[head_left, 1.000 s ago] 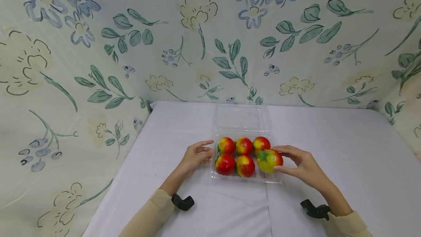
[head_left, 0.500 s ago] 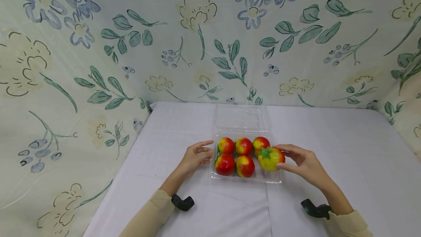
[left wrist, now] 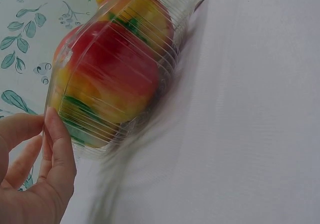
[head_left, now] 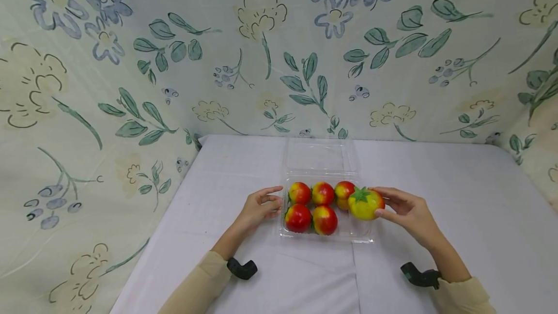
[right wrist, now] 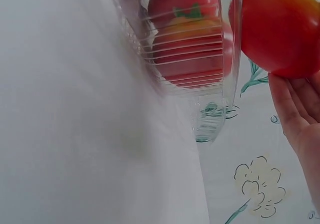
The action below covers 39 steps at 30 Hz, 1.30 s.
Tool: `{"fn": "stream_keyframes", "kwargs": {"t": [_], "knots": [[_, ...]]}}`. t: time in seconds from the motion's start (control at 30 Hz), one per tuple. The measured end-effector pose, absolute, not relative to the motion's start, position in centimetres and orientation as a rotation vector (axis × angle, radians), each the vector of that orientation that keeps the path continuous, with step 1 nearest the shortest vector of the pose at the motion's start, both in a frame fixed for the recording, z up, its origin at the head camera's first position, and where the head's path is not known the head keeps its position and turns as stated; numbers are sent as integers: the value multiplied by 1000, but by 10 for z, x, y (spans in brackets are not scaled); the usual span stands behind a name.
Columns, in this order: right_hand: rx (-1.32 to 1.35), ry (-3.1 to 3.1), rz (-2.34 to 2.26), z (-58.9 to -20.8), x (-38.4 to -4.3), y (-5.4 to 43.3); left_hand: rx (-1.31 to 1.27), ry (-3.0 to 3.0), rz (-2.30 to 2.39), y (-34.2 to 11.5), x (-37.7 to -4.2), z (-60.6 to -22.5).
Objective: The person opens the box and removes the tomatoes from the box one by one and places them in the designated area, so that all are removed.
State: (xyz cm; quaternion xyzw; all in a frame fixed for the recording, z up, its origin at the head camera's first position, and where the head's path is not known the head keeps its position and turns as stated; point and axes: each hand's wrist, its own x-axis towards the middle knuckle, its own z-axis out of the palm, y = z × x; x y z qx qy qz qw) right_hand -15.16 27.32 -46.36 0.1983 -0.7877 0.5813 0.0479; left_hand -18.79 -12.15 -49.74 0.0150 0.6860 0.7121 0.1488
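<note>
My right hand holds a red and yellow toy tomato with a green leafy top between thumb and fingers. It is raised over the right end of a clear plastic box; in the right wrist view the held tomato is above the rim. My left hand is at the box's left end, and in the left wrist view its thumb and finger pinch the rim. Several more tomatoes sit in the box in two rows. The front right spot of the box holds no tomato.
The box's clear lid lies folded back behind it, on a white tablecloth. A floral curtain hangs along the back and left side. Each wrist wears a black camera mount.
My right hand has lifted the tomato from the front right spot, moving up and slightly to the right. The left hand, box and other tomatoes have stayed in place.
</note>
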Motion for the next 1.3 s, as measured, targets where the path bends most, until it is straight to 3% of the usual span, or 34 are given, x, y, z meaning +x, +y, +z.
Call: {"fn": "stream_keyframes", "kwargs": {"t": [1.3], "knots": [[367,-2329,1787,-471,-159,294,36,1971,2046,-121,-188,-496]]}}
